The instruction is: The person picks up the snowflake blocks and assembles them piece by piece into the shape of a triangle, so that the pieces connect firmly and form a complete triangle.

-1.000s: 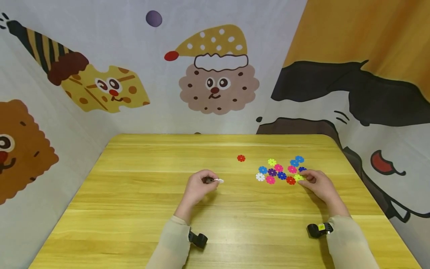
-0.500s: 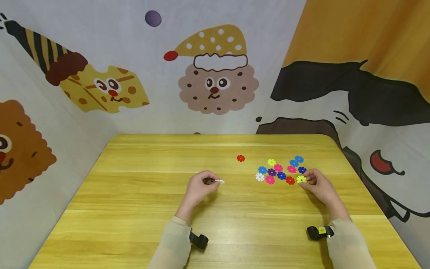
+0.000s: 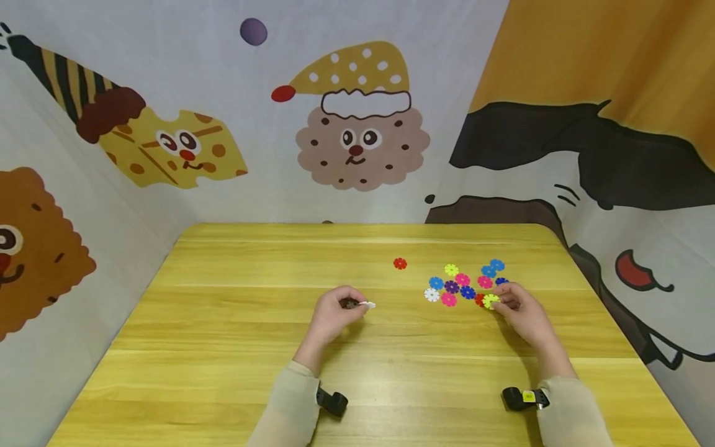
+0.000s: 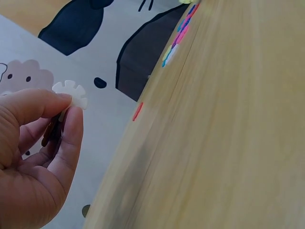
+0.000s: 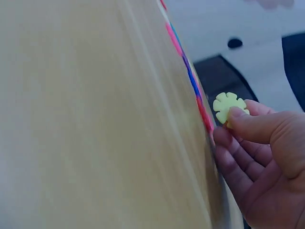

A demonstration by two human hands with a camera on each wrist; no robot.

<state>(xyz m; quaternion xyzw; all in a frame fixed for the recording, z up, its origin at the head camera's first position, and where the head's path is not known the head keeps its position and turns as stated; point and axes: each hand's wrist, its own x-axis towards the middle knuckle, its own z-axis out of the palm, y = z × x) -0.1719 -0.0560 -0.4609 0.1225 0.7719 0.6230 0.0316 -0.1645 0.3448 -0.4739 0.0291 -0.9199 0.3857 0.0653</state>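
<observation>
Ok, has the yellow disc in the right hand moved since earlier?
Yes: in the head view, the yellow disc has moved left, now partly covering the red disc on the table.

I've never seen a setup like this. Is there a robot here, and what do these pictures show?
No robot, just a person's two bare hands. The widest picture comes from a camera worn on the head, looking forward and down. The other two come from cameras worn on the wrists, each watching its own hand.

On the wooden table lie small flower-shaped discs: a red disc by itself, and to its right a cluster in yellow, pink, blue, purple, white and red.

The left hand pinches a white disc, with a dark brown piece in the same hand; I can't tell whether they are joined. The right hand pinches a yellow disc.
</observation>
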